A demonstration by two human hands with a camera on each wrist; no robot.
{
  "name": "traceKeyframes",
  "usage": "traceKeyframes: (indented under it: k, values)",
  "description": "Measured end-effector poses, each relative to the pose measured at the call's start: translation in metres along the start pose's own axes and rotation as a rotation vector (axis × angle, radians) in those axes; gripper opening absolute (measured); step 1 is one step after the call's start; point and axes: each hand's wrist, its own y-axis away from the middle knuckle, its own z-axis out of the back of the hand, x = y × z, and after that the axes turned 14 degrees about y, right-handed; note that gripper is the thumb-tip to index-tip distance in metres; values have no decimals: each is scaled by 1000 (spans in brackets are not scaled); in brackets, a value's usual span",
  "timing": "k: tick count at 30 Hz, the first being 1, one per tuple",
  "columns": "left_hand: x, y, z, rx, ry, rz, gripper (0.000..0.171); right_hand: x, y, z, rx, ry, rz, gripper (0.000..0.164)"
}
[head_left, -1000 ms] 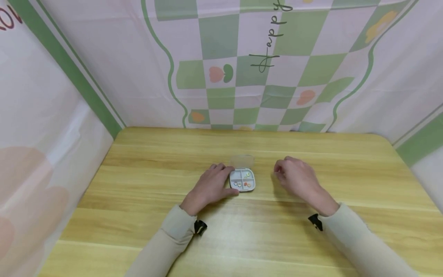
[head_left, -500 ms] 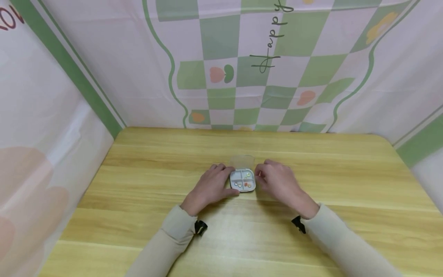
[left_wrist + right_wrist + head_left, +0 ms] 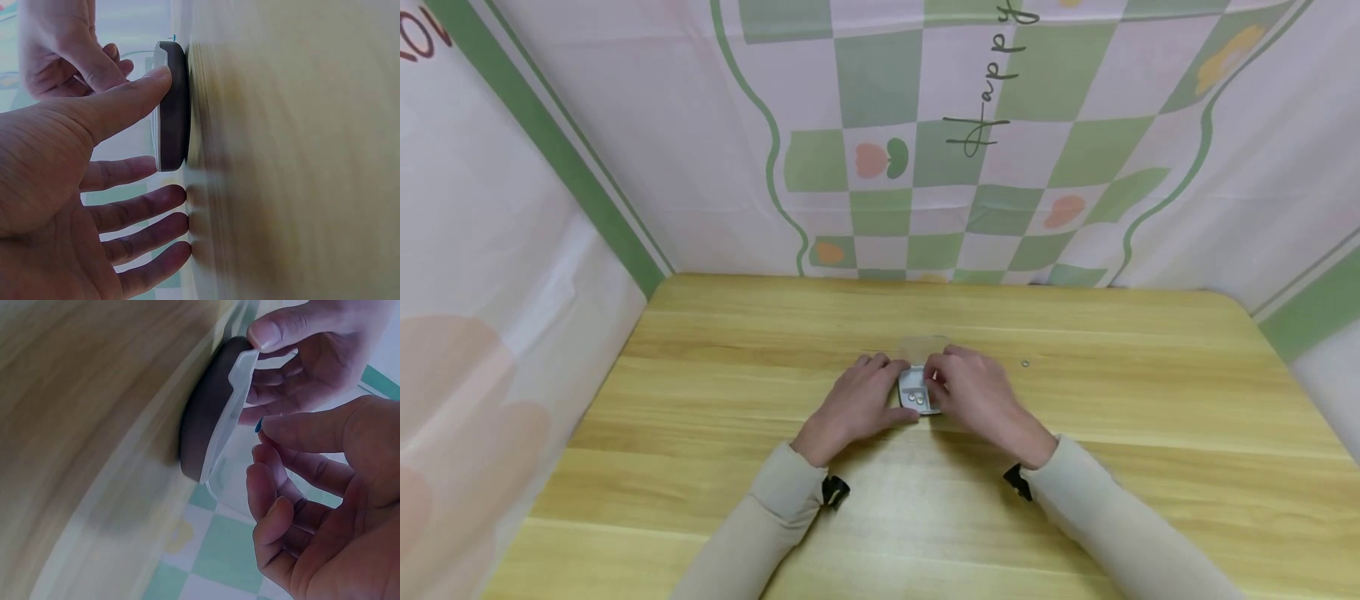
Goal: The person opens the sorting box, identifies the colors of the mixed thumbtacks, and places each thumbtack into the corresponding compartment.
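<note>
A small pill box [image 3: 913, 378] with four-part dividers stands on the table, its clear lid [image 3: 919, 348] raised at the back. My left hand [image 3: 856, 402] grips the box's left side, thumb at the front edge and index finger farther back, as the left wrist view [image 3: 175, 106] also shows the box's dark base. Over the right compartments is my right hand [image 3: 973, 390]; its thumb and index finger pinch a tiny blue-green piece [image 3: 259, 425]. Two small round pieces [image 3: 916, 400] lie in the front left compartment. The right compartments are mostly hidden by the right hand.
One small round piece [image 3: 1026, 363] lies on the wooden table [image 3: 1112, 350] to the right of the box. Patterned cloth [image 3: 880, 212] hangs behind the table's back edge, and more cloth stands at both sides.
My right hand has moved left, from beside the box to over its right compartments, uncovering the small round piece on the table. The left hand has kept its place on the box.
</note>
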Motion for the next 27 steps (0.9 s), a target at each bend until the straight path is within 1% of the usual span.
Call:
traceKeyframes:
  k: [10,27]
  values:
    - [1,-1,0,-3,-14,-9,68,5,-6,-7,16,-24,-9,4]
    - [0,0,0,0,-23,-4,67,5,-12,-16,9,6,-20,10]
